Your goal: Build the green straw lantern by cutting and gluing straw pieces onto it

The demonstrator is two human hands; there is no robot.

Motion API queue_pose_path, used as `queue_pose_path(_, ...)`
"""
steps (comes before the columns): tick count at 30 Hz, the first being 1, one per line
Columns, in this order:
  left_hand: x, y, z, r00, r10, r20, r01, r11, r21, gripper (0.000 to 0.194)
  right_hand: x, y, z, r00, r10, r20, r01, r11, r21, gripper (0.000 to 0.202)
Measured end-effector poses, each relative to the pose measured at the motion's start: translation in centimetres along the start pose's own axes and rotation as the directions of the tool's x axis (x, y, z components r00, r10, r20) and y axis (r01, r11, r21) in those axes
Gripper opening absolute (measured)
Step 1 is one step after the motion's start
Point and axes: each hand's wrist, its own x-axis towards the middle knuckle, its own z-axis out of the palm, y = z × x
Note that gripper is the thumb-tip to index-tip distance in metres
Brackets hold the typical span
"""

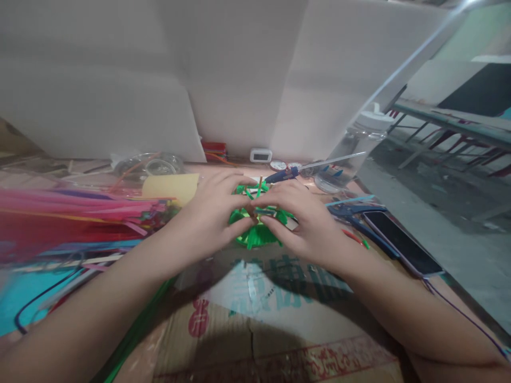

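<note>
A green craft piece [258, 234], which looks made of bent fuzzy stems with a few brown upright tips, sits at the middle of the work surface. My left hand [221, 205] curls around its left side, thumb and fingers pressed in on it. From the right, my right hand [301, 215] closes on the same piece, its thumb and forefinger near a small thin part. Both sets of fingertips meet close together and hide much of the piece. Motion blur keeps its finer shape from showing.
Printed cardboard [255, 319] lies underneath. At left are blurred pink and red strands [80, 218] and a yellow roll [171, 187]. Behind are a glue gun [283, 174], a small white timer [261, 155] and a clear bottle [343, 159]. Dark-handled pliers [365, 223] and a phone [403, 242] lie right.
</note>
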Motion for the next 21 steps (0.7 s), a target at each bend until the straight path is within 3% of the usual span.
queue_pose_path(6,-0.18,-0.05,0.09,1.000,-0.003,-0.003,0.003,1.000,0.020,0.016,-0.23,0.21,-0.56,0.999,-0.009,-0.037,0.006,0.996,-0.087,0.015)
queue_pose_path(21,-0.05,0.04,0.11,1.000,0.004,0.005,-0.005,0.999,0.039,0.014,-0.47,0.36,0.28,0.998,-0.032,-0.052,0.026,0.992,-0.125,0.007)
